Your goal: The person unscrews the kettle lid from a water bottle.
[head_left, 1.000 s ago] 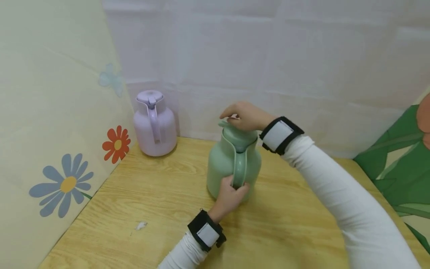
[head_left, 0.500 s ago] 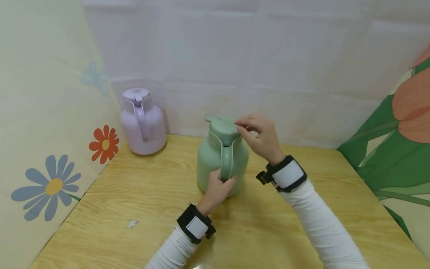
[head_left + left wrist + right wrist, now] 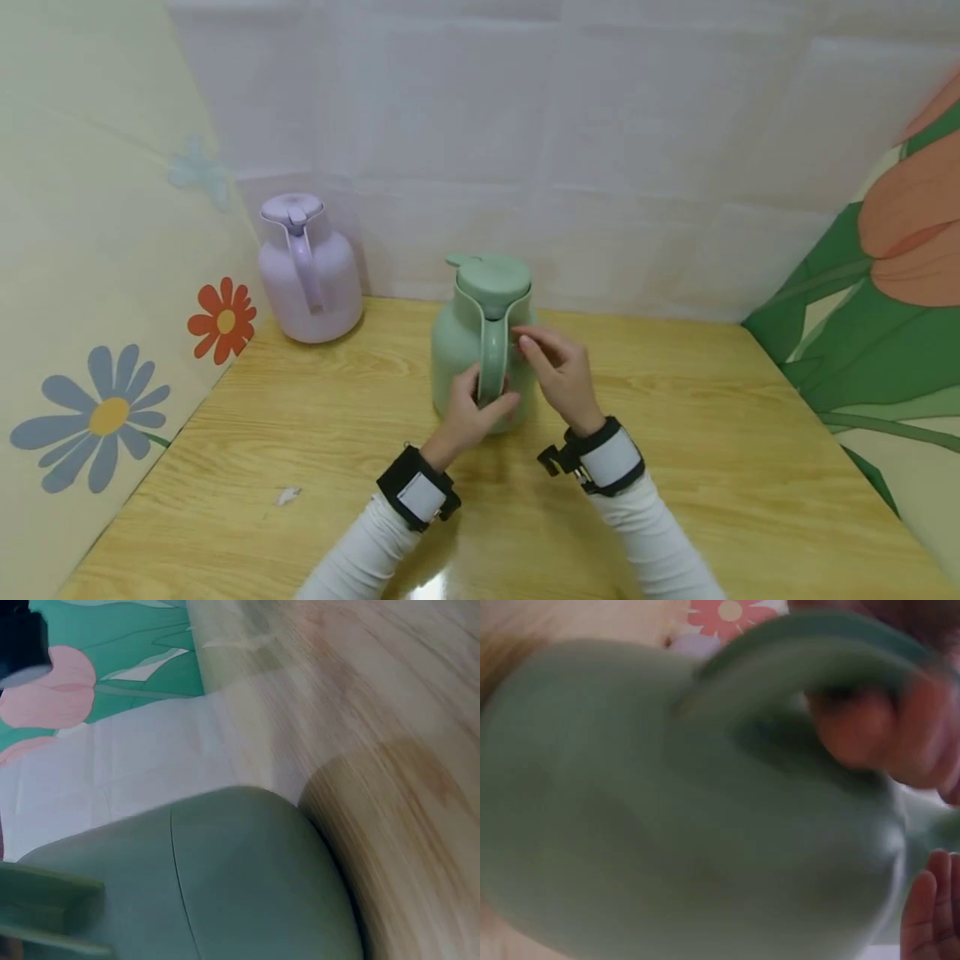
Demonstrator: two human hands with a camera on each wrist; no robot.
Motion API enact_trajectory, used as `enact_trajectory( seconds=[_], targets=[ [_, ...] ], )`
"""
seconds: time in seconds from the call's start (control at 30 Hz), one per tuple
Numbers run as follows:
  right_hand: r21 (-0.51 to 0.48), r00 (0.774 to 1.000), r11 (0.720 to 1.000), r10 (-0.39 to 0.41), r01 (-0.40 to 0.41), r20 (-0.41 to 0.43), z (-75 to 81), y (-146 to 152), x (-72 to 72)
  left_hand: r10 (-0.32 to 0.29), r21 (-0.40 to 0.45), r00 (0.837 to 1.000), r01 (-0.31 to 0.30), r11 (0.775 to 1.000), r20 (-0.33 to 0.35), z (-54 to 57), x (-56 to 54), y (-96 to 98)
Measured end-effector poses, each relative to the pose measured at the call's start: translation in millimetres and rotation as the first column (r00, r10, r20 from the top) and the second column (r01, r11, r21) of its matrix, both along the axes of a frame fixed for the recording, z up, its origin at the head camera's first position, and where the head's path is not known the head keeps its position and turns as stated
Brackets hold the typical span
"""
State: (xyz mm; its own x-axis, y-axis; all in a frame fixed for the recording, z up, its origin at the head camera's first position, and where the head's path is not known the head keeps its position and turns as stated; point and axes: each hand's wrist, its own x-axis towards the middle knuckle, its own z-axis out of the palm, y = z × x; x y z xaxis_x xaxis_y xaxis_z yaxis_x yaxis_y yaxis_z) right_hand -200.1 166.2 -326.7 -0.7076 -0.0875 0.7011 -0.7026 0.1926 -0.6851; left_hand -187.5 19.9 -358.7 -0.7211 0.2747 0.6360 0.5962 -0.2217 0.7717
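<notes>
A green thermos jug (image 3: 450, 342) stands upright on the table, its handle toward me and its lid (image 3: 493, 275) on top. My left hand (image 3: 465, 412) holds the lower part of the handle, thumb on the near side. In the right wrist view its curled fingers (image 3: 862, 731) show blurred inside the handle loop. My right hand (image 3: 561, 375) is just right of the handle, fingers loosely bent by the jug's side and holding nothing. Its fingertips (image 3: 922, 907) appear at the lower right of the right wrist view. The left wrist view shows the jug's body (image 3: 247, 877) close up.
A purple thermos jug (image 3: 318, 287) stands at the back left of the wooden table (image 3: 720, 467). A white sheet (image 3: 637, 167) hangs behind the table, with flower-printed walls at both sides. A small white mark (image 3: 287, 497) is on the tabletop at left.
My right hand has come off the lid of the green jug and moved down beside the handle. The left hand stays on the handle. The head view has shifted to the right.
</notes>
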Motion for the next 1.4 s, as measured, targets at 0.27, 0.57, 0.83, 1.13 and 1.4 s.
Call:
enact_trajectory(
  seconds=[0.27, 0.57, 0.83, 1.13, 1.4],
  targets=[
    [-0.066, 0.981, 0.99, 0.132, -0.124, 0.139, -22.7, -19.3, 10.3, 0.032, 0.175, 0.998, -0.02, 0.984, -0.063, 0.6, -21.5, -38.2],
    [-0.095, 0.91, 0.959, 0.283, -0.267, 0.302, -27.9, -39.6, 12.2, 0.172, -0.07, 0.978, -0.181, 0.981, -0.117, 40.3, -49.8, -76.8],
    [-0.153, 0.865, 0.965, 0.258, -0.212, 0.43, -36.9, -49.4, 10.9, 0.279, -0.353, 0.882, -0.417, 0.838, -0.38, 77.3, -84.4, -89.9],
    [-0.161, 0.867, 0.971, 0.231, -0.177, 0.441, -31.4, -59.8, 20.9, 0.138, -0.465, 0.886, -0.359, 0.809, -0.443, 102.0, -111.3, -81.6],
    [-0.193, 0.874, 0.963, 0.253, -0.187, 0.415, -26.1, -67.8, 27.0, -0.014, -0.508, 0.881, -0.26, 0.821, -0.473, 110.7, -125.4, -85.2]
  ],
)
